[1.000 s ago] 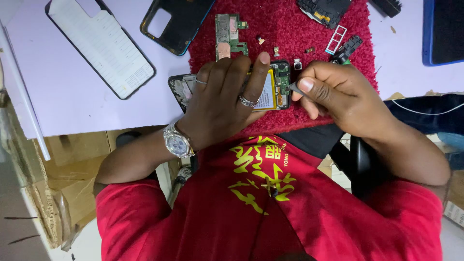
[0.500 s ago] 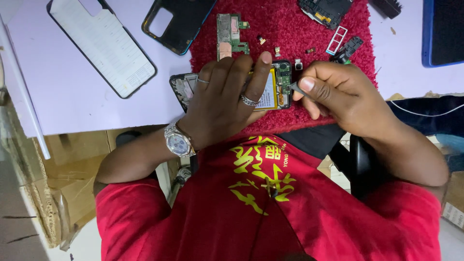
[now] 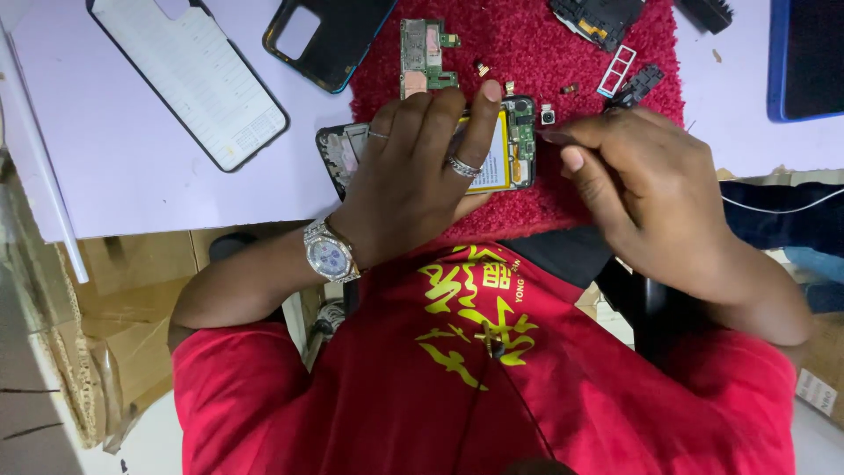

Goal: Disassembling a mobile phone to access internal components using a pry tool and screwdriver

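An opened phone point(image 3: 520, 141) with a yellow battery point(image 3: 495, 167) lies on a red mat point(image 3: 527, 44). My left hand point(image 3: 413, 176), wearing a watch and rings, presses flat on the phone and covers most of it. My right hand point(image 3: 642, 185) is just right of the phone, fingers pinched on a thin dark tool point(image 3: 552, 136) whose tip points at the phone's right edge. A tiny camera module point(image 3: 548, 114) lies beside that tip.
On the mat lie a green circuit board point(image 3: 422, 57), a white SIM tray point(image 3: 618, 70), small screws and black plastic parts point(image 3: 598, 18). A phone back panel point(image 3: 189, 79) and a black case point(image 3: 330, 35) rest on the pale table. A blue-edged device point(image 3: 804, 57) sits far right. Cardboard boxes point(image 3: 132, 281) stand below left.
My right hand has turned and drawn slightly away from the phone's right edge with the tool. My left hand stays pressed on the phone.
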